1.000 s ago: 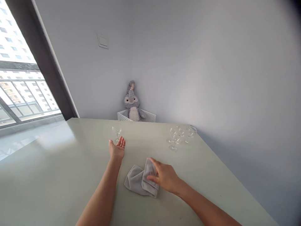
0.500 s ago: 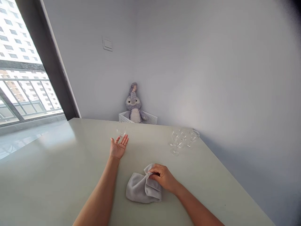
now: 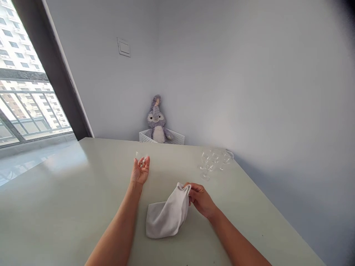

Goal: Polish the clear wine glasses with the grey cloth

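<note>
My left hand (image 3: 140, 173) is palm up at the far side of the table, its fingers curled round the lower part of a clear stemmed glass (image 3: 141, 155). The glass stands out only faintly, and its foot is hidden by the fingers. Nearer to me, my right hand (image 3: 203, 199) pinches the upper edge of a light grey cloth (image 3: 168, 218). That edge is raised, while the cloth's lower left part rests on the table. Several clear stemmed glasses (image 3: 215, 159) stand grouped at the back right, beyond my right hand.
The pale table (image 3: 83, 207) meets the grey wall along its right side. Behind its far edge, a plush toy (image 3: 158, 123) sits in a white perforated basket (image 3: 179, 138). A window with a railing (image 3: 30, 111) is at the left.
My left hand's spread fingers have closed in around the glass. My right hand has lifted the cloth's edge up and slightly rightward, unfolding it. The view has shifted slightly.
</note>
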Motion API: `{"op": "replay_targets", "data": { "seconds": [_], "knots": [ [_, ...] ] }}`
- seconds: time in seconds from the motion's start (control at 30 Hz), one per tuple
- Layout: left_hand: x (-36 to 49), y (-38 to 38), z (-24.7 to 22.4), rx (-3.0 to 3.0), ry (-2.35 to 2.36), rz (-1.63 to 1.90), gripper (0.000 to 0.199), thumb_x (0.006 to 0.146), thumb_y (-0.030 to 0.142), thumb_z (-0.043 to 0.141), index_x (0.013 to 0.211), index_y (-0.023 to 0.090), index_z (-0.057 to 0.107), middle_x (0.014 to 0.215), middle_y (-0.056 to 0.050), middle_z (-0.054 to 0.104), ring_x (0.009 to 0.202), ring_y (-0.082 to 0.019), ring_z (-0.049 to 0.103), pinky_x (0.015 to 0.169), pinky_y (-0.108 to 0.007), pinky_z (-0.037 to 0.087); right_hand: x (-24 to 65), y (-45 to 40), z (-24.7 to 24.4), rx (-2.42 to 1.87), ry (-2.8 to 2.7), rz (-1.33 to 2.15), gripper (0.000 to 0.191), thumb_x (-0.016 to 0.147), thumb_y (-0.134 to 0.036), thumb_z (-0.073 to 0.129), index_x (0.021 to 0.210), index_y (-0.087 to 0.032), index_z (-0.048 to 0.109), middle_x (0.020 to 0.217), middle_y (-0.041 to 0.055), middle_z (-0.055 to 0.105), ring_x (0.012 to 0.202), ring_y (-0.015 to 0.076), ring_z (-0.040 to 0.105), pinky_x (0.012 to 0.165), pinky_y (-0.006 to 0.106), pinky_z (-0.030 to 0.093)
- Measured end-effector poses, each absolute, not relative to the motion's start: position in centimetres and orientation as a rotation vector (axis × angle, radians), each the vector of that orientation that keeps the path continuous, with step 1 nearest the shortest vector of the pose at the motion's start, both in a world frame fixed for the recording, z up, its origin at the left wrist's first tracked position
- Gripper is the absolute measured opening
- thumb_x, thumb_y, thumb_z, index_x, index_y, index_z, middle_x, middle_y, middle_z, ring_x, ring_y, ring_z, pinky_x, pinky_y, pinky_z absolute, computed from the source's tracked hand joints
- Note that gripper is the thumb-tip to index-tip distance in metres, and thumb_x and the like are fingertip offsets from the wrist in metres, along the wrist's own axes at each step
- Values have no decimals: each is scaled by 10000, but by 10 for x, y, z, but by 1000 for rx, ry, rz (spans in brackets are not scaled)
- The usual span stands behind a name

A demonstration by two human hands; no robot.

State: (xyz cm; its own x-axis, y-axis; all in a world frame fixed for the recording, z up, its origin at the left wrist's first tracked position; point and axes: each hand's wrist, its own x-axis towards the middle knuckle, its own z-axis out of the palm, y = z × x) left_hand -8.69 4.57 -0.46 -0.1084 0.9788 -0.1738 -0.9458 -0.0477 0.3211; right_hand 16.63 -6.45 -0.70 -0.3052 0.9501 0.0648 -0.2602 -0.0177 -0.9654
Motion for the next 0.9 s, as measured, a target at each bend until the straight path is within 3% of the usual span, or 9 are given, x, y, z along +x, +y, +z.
{"op": "replay_targets", "data": {
  "seconds": [0.1,0.27,0.43,0.63,0.73,0.83,0.9],
  "knots": [
    [-60,34,-1,374,399,1496,186,836,308,463,845,135,532,1020,-107,592,963,-169,587,794,-246,508,170,-57,1,-794,-904,1449,215,734,-407,595,808,-207,620,584,-20,529,466,97,457,444,232,401],
    [-12,10,-10,693,436,1275,161,758,309,579,871,197,553,1070,-41,598,908,-165,600,812,-310,476,157,-50,29,-729,-813,1272,314,764,-437,546,991,-220,557,881,47,625,790,187,591,616,309,493],
    [-2,0,-17,768,488,1266,231,729,310,613,921,203,540,862,-11,627,737,-105,595,690,-240,470,131,-51,20,-1017,-1395,750,324,828,-401,448,1091,-226,520,1149,82,536,1074,225,473,891,395,381],
    [-6,-3,-11,919,610,1246,266,722,371,605,906,196,527,1010,-47,606,807,-128,595,739,-279,451,141,-45,-2,-1304,-1953,134,278,817,-231,451,1075,-181,540,1020,115,605,1135,278,384,891,437,311],
    [-4,-4,-10,1015,694,1232,299,708,398,605,904,188,522,983,-58,608,803,-144,594,732,-305,459,149,-41,-9,-1367,-1921,277,192,807,-232,457,917,-187,607,855,96,628,1000,266,473,827,405,363],
    [-6,-5,-9,1168,768,1195,293,708,405,597,874,172,533,799,-25,611,726,-129,575,735,-318,463,150,-40,-17,-1231,-1712,888,169,773,-323,513,773,-183,608,725,39,601,743,201,555,647,327,447],
    [-8,-6,-8,1267,798,1147,294,700,408,602,850,162,541,706,-5,588,690,-123,560,741,-315,457,148,-40,-21,-1028,-1436,1310,218,762,-384,532,805,-180,592,697,14,590,631,159,564,527,275,452]
  ]
}}
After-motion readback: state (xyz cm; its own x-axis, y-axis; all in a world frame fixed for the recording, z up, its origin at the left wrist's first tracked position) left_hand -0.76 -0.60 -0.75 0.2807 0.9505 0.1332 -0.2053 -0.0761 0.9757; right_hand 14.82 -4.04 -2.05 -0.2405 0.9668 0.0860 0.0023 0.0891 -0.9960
